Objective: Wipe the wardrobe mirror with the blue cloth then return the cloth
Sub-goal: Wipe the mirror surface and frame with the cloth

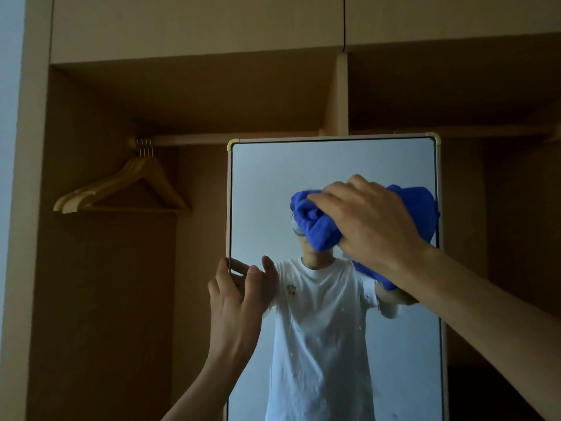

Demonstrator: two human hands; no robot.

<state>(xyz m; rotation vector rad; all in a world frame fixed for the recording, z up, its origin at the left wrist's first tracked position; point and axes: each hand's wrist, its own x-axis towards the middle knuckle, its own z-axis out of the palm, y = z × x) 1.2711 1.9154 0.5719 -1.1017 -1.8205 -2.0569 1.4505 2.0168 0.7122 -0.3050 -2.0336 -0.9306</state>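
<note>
Two hands up at the mirror (pixel 334 161), which stands in front of an open wardrobe (pixel 91 299).

- Right hand (pixel 373 220): fingers curled round a bunched blue cloth (pixel 318 230), pressing it to the glass. Cloth bulges out left of the fingertips and again past the knuckles, toward the mirror's right frame; a tail of it hangs under the wrist.
- Left hand (pixel 236 294): fingers loosely spread and nearly straight, holding nothing. Fingertips touch the mirror's left frame edge; thumb stands in front of the glass just right of them.
- Glass below and between the fingers reflects a person in a white T-shirt. Cloth and right hand block the upper middle of the reflection.
- Hangers (pixel 121 189): several wooden ones bunched on a rail (pixel 188 140), well up and left of the left fingertips, apart from the mirror.
- Rail runs behind the mirror's top edge. An upright panel (pixel 340 95) splits the wardrobe above the right fingers.
- Light dim, wardrobe interior dark.
</note>
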